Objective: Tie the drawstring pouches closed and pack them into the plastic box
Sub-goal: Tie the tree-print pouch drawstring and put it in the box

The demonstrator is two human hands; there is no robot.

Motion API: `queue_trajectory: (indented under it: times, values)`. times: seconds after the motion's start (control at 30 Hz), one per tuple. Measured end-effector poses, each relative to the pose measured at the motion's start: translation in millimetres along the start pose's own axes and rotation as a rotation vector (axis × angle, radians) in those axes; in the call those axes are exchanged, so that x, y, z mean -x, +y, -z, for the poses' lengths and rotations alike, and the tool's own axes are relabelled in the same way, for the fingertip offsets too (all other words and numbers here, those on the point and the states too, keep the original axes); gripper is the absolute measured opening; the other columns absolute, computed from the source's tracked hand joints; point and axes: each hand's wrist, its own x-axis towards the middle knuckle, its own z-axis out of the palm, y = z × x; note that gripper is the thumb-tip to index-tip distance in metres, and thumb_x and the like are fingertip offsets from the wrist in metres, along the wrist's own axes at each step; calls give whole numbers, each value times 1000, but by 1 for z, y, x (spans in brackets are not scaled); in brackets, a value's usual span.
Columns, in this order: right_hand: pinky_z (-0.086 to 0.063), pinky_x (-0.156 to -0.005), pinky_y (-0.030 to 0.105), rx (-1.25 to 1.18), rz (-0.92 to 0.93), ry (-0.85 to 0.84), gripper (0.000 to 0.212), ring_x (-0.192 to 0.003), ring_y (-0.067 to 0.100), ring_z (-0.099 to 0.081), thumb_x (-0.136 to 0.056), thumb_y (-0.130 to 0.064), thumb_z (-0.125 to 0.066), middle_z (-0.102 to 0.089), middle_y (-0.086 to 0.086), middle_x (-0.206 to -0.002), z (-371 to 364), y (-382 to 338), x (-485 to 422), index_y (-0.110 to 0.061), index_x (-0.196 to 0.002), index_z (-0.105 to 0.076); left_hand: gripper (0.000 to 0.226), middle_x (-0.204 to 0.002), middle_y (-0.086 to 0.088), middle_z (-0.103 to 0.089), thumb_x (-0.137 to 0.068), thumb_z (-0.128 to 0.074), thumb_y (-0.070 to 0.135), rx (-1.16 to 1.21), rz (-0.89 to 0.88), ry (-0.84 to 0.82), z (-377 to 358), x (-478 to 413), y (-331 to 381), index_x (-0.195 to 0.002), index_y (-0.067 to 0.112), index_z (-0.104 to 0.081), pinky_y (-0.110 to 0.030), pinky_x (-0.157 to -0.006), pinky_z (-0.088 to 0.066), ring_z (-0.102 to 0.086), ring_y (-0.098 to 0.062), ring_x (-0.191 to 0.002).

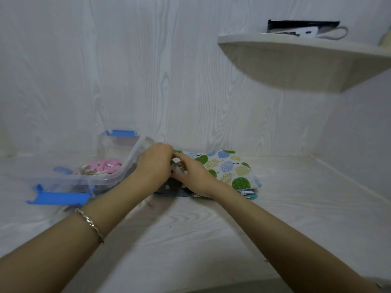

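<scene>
The grip is a two-handed one at the left end of the pouch stack. The right hand [191, 176] has thumb and fingers curled in, pinching a pale bit of cord [177, 169]. The left hand [155, 163] is curled over the same spot, knuckles up. Its fingertips are hidden, so I cannot tell whether it has hold of the cord or only steadies the cloth. The frame is blurred here, so the knot's state is not clear.

Under the hands lies a grey pouch [172, 185]. On the stack to the right lies a leaf pouch [229, 169], flat and apparently untied. I cannot tell which pouch the cord belongs to. Just left of the hands stands the clear box [129, 161], open, with a pink pouch [105, 164] already inside and a blue clip [59, 197] on its near side. All of it rests on the pale worktop [190, 229]. A shelf [296, 66] hangs far right.

What could go wrong, as I judge it:
- A short hold on the cord could slip as the knot is drawn, leaving the mouth loose.
- Pulling left could drag the whole stack and spill the leaf pouch off.
- The left knuckles sit just beside the box wall, so a sharp tug could knock the light box away.
</scene>
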Motion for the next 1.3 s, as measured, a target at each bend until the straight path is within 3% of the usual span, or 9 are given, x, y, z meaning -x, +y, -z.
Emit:
queue_trajectory:
  times: [0.33,0.47,0.57,0.63,0.77,0.9,1.07,1.17,1.3]
  values:
    - [-34,-61,20,17,7,301,15,-61,3,-46,-92,-14,-58,-52,-10,-72,30,-18,-12,-16,-106,-64,21,-98,2,-58,-89,-56,14,864,60,372,-3,12,4,-110,17,-53,-31,-72,-49,-59,-16,-83]
    - [-34,-44,6,-119,45,458,6,-47,-9,-48,-96,-11,-54,-51,-8,-71,73,-41,-15,-12,-99,-60,25,-75,-5,-64,-97,-45,22,1064,151,-127,12,19,13,-83,10,-63,-28,-61,-47,-59,-19,-66]
    - [-36,-45,5,-134,132,525,5,-49,-14,-49,-97,-12,-55,-53,-7,-73,106,-63,-14,-10,-100,-58,55,-97,-9,-69,-98,-35,51,1134,135,-721,23,34,24,-113,5,-61,-25,-66,-50,-66,-17,-76]
    - [-39,-49,6,-110,185,564,4,-52,-14,-50,-97,-14,-55,-54,-9,-75,123,-74,-12,-13,-99,-58,69,-119,-12,-63,-92,-33,63,1272,156,-819,24,37,32,-133,9,-47,-30,-71,-56,-70,-23,-90]
    - [-47,-60,9,-78,245,646,11,-72,-7,-59,-96,-17,-57,-61,-11,-89,153,-90,-5,-23,-105,-59,81,-133,-15,-50,-84,-20,76,1500,223,-631,44,34,50,-143,22,-34,-35,-72,-58,-69,-28,-94]
    - [-51,-73,20,-69,335,740,23,-88,7,-63,-92,-16,-59,-65,-4,-101,185,-101,5,-18,-115,-62,70,-98,-7,-63,-89,-15,72,1594,313,-157,68,32,56,-103,17,-57,-32,-71,-50,-60,-21,-86]
    - [-44,-64,18,-94,430,798,26,-68,5,-47,-91,-13,-59,-55,-8,-81,205,-120,24,-17,-117,-63,64,-115,-4,-62,-94,-20,64,1567,286,262,95,24,42,-129,18,-47,-34,-86,-50,-60,-19,-97]
    - [-42,-60,17,-155,436,768,25,-65,5,-46,-91,-15,-61,-52,-5,-75,204,-126,34,-16,-116,-63,47,-90,-3,-61,-101,-25,47,1559,234,496,115,28,42,-101,13,-57,-27,-65,-48,-56,-15,-74]
    - [-48,-64,24,-206,349,699,6,-72,5,-55,-93,-19,-62,-60,-6,-82,189,-113,44,-17,-97,-66,34,-95,-4,-59,-99,-32,39,1563,220,533,120,32,38,-96,17,-58,-37,-87,-49,-59,-21,-92]
